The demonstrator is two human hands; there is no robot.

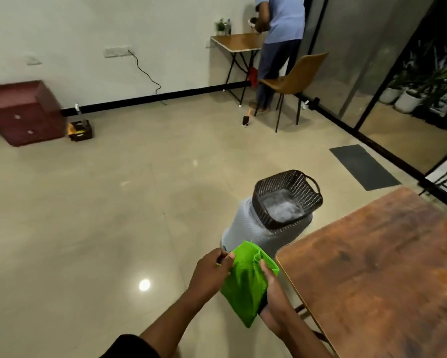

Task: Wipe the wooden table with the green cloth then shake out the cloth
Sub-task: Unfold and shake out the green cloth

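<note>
Held off the table, out past its near left corner and over the bare floor: one green cloth [245, 280], bunched and hanging in a loose fold. Gripped from both sides — left hand [212, 272] pinching the upper left edge between fingertips and thumb, right hand [271, 293] closed around the right side with the thumb pressed on top. Both grips clenched on the fabric, neither slack.

Likely reason for the position: kept clear of the wooden table [387, 275] so whatever falls from the fabric lands on the floor and not back on the top. Two-handed hold at opposite edges probably meant to spread the fabric before a flick. Judged stage: wiping apparently over, shaking in hand or about to begin; no telling from one blurred view whether the fabric is moving.

Count: one cloth, two hands, one large wooden table with nothing on the visible part of its top. Just beyond the table's far left corner, one grey cylindrical unit [245, 228] on the floor with one dark perforated basket [287, 195] set on top. Farther off by the wall, one small folding table [236, 42], one tan chair [292, 78], one other person [279, 42] standing there.
</note>
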